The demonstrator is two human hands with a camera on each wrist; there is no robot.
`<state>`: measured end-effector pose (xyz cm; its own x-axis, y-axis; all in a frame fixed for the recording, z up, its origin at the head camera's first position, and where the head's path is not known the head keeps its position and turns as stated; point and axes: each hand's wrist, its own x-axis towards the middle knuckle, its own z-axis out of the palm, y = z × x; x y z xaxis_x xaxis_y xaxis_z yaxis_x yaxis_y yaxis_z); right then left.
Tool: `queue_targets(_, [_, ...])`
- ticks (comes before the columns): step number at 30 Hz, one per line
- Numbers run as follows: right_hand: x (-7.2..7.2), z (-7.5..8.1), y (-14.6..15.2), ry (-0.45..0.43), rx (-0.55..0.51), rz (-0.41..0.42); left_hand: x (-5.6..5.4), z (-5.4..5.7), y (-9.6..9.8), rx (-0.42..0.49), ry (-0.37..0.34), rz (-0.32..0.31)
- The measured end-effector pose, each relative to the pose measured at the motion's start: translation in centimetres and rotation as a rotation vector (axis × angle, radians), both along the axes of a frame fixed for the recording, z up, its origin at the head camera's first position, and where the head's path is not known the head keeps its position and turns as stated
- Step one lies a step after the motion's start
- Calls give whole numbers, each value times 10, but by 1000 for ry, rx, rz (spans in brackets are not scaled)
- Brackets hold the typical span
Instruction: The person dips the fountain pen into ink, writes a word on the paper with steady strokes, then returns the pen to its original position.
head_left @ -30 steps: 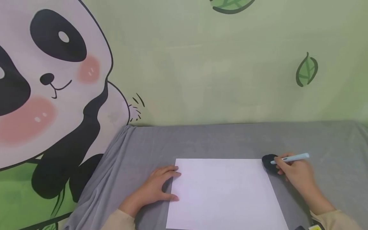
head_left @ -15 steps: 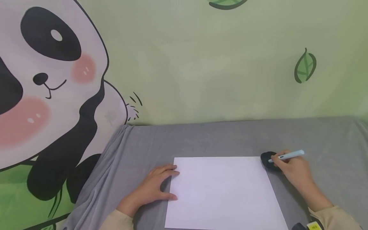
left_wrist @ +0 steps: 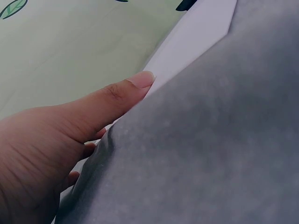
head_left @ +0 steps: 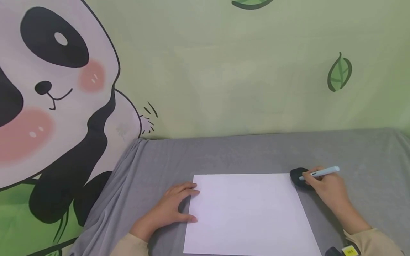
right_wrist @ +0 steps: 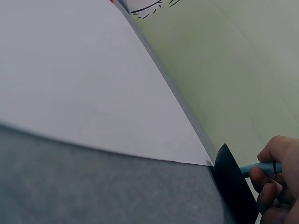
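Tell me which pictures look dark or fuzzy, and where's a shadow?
Head view: brightest, with a soft shadow on the gray cloth beside the right hand; left wrist view: darker, that cloth fuzzy up close; right wrist view: also darker, the white paper fuzzy-edged at far left.

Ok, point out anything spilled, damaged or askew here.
No spill or clear damage shows, and the paper looks blank. Only the cloth stands out slightly: it is bunched into folds at its left end.
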<state>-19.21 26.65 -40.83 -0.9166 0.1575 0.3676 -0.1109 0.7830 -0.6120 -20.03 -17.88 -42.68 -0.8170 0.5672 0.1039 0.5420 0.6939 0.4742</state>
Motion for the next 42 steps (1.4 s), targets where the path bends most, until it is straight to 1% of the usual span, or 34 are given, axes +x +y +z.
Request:
queue_targets(13, [1, 0, -1, 18, -7, -4, 0, 0, -1, -9, -8, 3])
queue_targets(28, [2, 0, 0, -18, -23, 3, -1, -1, -2, -17, 8, 0])
queue_targets(32, [2, 0, 0, -15, -30, 3, -1, -2, -1, -15, 14, -2])
queue_targets(35, [2, 1, 0, -13, -35, 2, -1, -2, -1, -14, 5, 0])
queue_targets(42, [2, 2, 0, -49, -61, -7, -1, -3, -2, -13, 9, -3])
